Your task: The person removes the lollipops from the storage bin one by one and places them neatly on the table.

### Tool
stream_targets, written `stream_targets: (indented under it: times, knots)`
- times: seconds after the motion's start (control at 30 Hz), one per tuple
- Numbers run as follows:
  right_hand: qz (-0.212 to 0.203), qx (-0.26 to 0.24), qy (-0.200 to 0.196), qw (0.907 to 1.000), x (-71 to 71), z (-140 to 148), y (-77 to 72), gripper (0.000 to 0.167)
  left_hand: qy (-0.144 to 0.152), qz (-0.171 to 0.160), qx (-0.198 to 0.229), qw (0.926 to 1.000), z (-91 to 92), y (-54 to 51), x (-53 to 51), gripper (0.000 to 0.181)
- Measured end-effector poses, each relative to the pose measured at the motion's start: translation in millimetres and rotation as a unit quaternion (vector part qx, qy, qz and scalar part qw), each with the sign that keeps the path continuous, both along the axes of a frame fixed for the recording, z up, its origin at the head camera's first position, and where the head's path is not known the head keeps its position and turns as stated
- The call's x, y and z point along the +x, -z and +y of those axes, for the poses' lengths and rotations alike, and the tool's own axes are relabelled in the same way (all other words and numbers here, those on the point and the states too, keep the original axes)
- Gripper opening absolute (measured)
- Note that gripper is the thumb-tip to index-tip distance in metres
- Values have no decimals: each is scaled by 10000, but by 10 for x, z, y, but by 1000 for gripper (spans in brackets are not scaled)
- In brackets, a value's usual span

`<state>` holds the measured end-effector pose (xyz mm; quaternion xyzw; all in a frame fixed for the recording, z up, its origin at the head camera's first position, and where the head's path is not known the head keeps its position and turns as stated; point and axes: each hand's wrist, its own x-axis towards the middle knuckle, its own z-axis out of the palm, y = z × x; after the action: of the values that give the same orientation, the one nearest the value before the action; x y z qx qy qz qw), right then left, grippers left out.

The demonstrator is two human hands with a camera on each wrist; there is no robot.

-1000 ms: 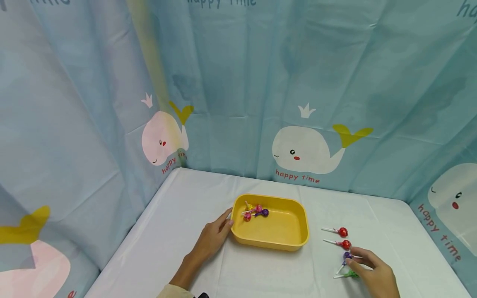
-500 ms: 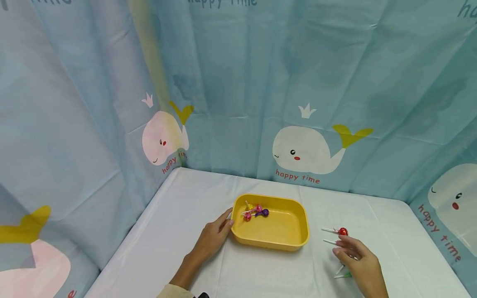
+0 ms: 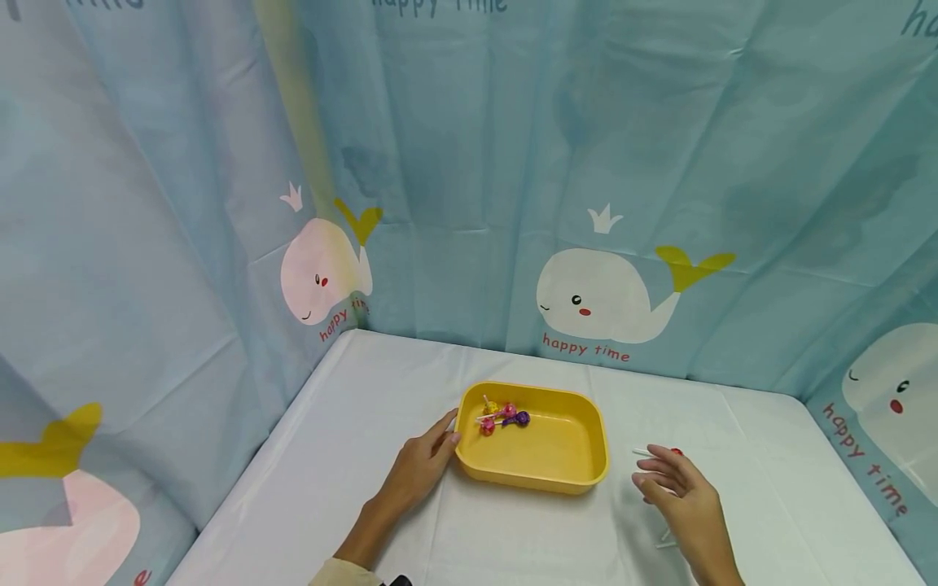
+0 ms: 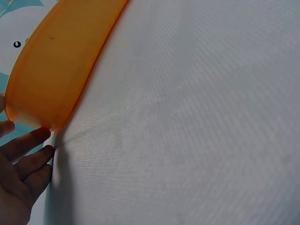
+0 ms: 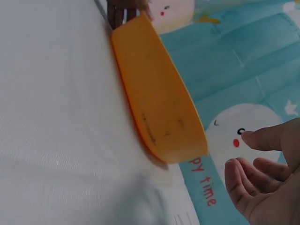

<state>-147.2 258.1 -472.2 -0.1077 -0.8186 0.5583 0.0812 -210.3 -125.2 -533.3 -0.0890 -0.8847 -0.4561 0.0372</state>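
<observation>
A yellow tray (image 3: pixel 557 476) stands on the white table, with several wrapped lollipops (image 3: pixel 506 415) at its left end. My left hand (image 3: pixel 421 464) rests against the tray's left end, its fingers along the outside wall. Right of the tray hovers my right hand (image 3: pixel 685 496), thumb and fingertips apart; in the right wrist view nothing shows between them. Beyond its fingers, part of a red lollipop (image 3: pixel 677 452) shows. White sticks (image 3: pixel 667 544) peek out below the right hand, which hides their heads.
A white cloth covers the table (image 3: pixel 396 358). Behind and beside it hangs a blue curtain (image 3: pixel 454 244) printed with whales. The tray's right part is bare.
My right hand has moved left and away from me, from over the purple and green lollipops to over the red ones. The left hand and tray have stayed put.
</observation>
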Motion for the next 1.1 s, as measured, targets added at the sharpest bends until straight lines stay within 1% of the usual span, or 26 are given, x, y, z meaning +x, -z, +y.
stream_targets:
  times: [0.1, 0.27, 0.57, 0.73, 0.93, 1.1]
  knots:
    - [55, -107, -3, 9999, -20, -54, -4, 52, -23, 70, -40, 10000, 0, 5, -4, 56]
    - [-37, -137, 65, 9999, -51, -147, -20, 48, -37, 212, -64, 9997, -3, 10, -3, 55]
    - [-49, -212, -36, 9998, -125, -300, -24, 47, -33, 228, -12, 9997, -2, 33, -4, 55]
    - [-66, -425, -132, 9990, -165, -403, -41, 45, -39, 248, -1, 9997, -2, 35, -10, 55]
    - [-207, -456, -167, 9986, -195, -536, -66, 45, -40, 220, -14, 9997, -4, 33, -10, 54]
    - [-76, -493, -261, 9984, -225, -629, -58, 44, -38, 205, -38, 9998, -6, 31, -8, 55]
